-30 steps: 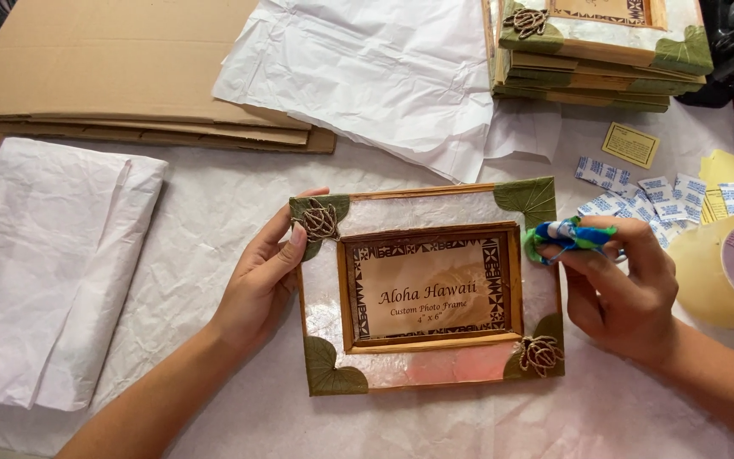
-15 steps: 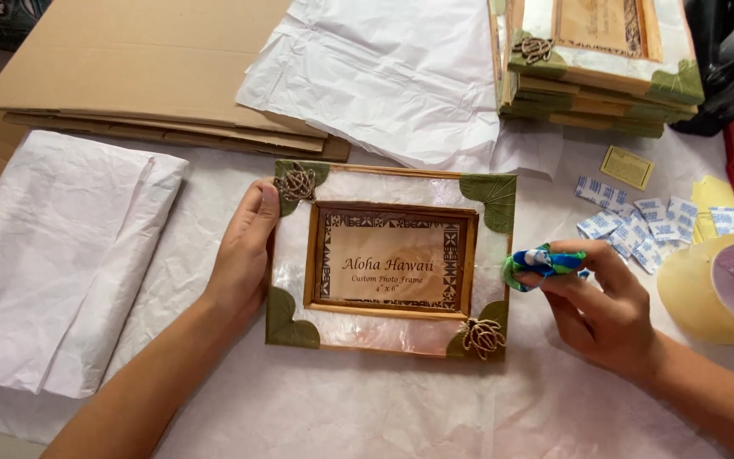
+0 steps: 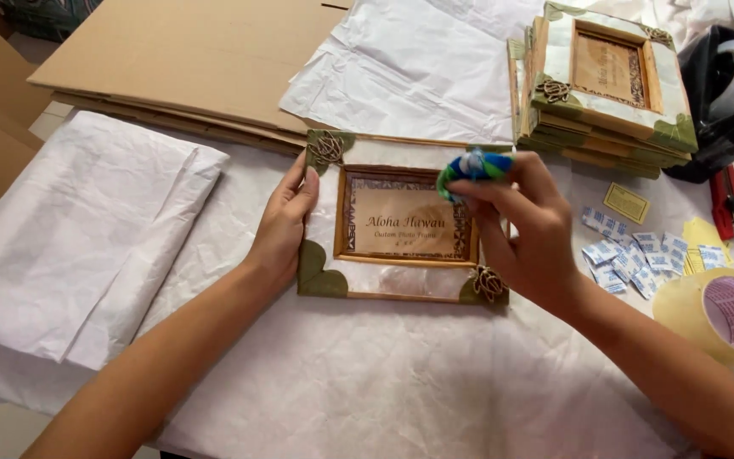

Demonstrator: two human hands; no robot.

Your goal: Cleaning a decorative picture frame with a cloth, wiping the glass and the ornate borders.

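Picture frame [image 3: 405, 225] lies flat on white tissue paper [image 3: 384, 374] in the middle of the table, its long sides running left to right. Left hand [image 3: 286, 225] grips the frame's left edge, thumb on top, fingers curled at the side. Right hand [image 3: 524, 234] is clenched around a small blue-and-green cloth [image 3: 473, 166], pressed at the frame's far right corner, above the glass.

Risks, as judged: the frame rests on loose paper and is held on one side only. Pressure from the cloth could make it skid or crease the sheet beneath. The carved corner ornaments [image 3: 326, 149] stand proud and could catch the cloth. The right forearm lies near the small white sachets [image 3: 639, 255] and could scatter them.

Containers: none holding anything is seen. Flattened cardboard [image 3: 189, 59] lies at the far left, unassembled. A stack of like frames [image 3: 605, 85] sits far right, just beside a black tape dispenser [image 3: 724, 102]. A roll of clear tape [image 3: 724, 314] lies near right. Folded white paper [image 3: 70, 246] lies to the left, and a further sheet [image 3: 409, 72] at the far centre.
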